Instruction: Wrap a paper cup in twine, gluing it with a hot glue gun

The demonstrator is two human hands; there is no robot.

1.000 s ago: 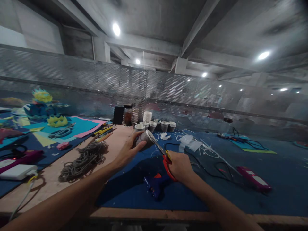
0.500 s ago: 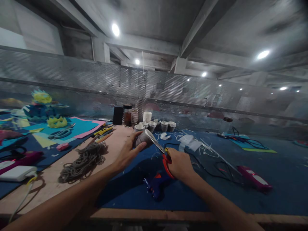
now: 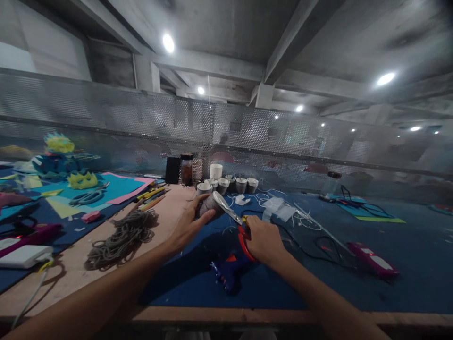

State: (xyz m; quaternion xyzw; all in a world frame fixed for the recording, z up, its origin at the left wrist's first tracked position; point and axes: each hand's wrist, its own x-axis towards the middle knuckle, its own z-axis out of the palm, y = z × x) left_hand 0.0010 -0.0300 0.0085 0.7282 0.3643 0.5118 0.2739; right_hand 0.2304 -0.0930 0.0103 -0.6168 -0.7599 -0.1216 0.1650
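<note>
My left hand (image 3: 193, 219) is wrapped round a small cup covered in grey cord (image 3: 207, 206), tilted with its mouth towards the right. In my right hand (image 3: 264, 236) are scissors (image 3: 244, 238) with red handles, and their metal blades reach the rim of the cup. Whether the blades are parted is too small to tell. Below the scissors a blue glue gun (image 3: 228, 274) lies on the dark blue mat (image 3: 184, 288). Several grey-wrapped cups (image 3: 241, 185) stand behind my hands, beside a white stack of cups (image 3: 215, 171).
A tangle of grey cord (image 3: 123, 238) and several pens (image 3: 152, 196) lie to the left. Further left are blue-handled scissors (image 3: 88, 196) and coloured paper. White strings and scraps (image 3: 278, 208), black cable and a magenta device (image 3: 373, 259) lie right.
The scissor blades have shifted slightly over the cup's rim, and their angle looks a little different. Both hands keep their hold. The whole view has moved very slightly.
</note>
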